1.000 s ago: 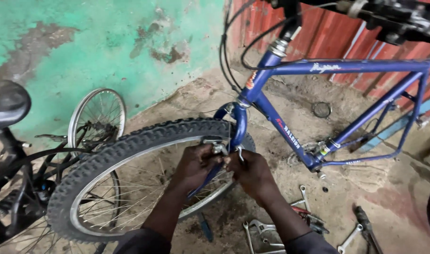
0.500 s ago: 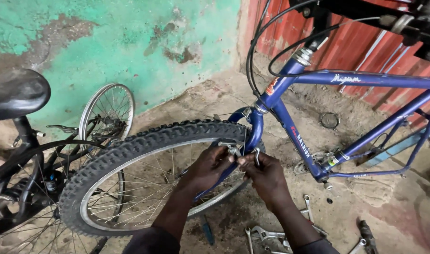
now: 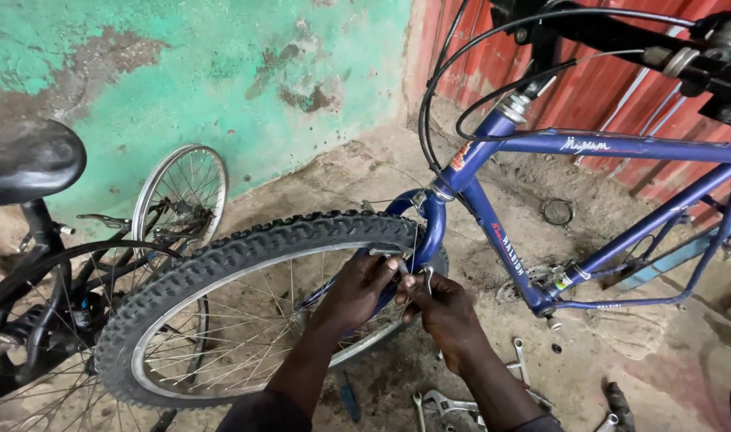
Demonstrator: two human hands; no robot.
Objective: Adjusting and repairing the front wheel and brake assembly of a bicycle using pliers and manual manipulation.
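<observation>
At the bottom edge, both forearms come up into the picture, and the elbows are cut off. On the dirt floor (image 3: 621,352) just under the right arm lie some wrenches (image 3: 449,400); the arm hides part of them. A small blue-handled tool (image 3: 348,398) lies by the left arm.

The left hand (image 3: 357,288) and the right hand (image 3: 444,308) meet at the front wheel (image 3: 245,308) of the blue bicycle (image 3: 541,208). The left fingers (image 3: 379,268) curl tight around the grey brake arm (image 3: 389,254), which sits right at the tyre's knobby edge beside the blue fork (image 3: 429,224). The right fingers (image 3: 413,290) are pinched close together on a small shiny metal piece (image 3: 426,276) just right of the brake arm. It is too small to tell what that piece is. The two hands touch each other there, and they hide the lower fork behind them.

To the left stands a dark bicycle with a black saddle (image 3: 25,160); most of it is cut off. Behind it a bare silver rim (image 3: 180,200) leans on the green wall (image 3: 221,72). Far right is a red ridged metal wall (image 3: 621,88), and the handlebars up top are cut off.
</observation>
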